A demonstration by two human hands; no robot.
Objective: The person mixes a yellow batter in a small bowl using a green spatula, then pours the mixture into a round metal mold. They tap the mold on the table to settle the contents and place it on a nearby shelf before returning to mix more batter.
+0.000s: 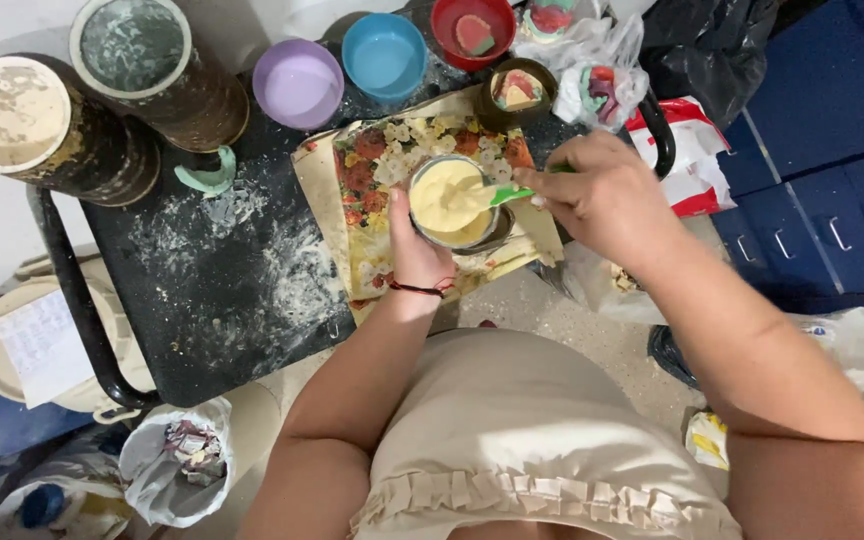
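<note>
Head view: left hand grips yellow-filled cup near table edge; right hand grips green spatula.

A red-and-white plastic package lies at the table's right edge; a yellow-and-white packet sits on the floor.

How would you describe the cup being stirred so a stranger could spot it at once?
Start at the black dusty table and find the flowered paper lying on it. On that paper stands the cup, held by the left hand while the right hand works a green spatula in it. It alone holds pale yellow paste.
</note>
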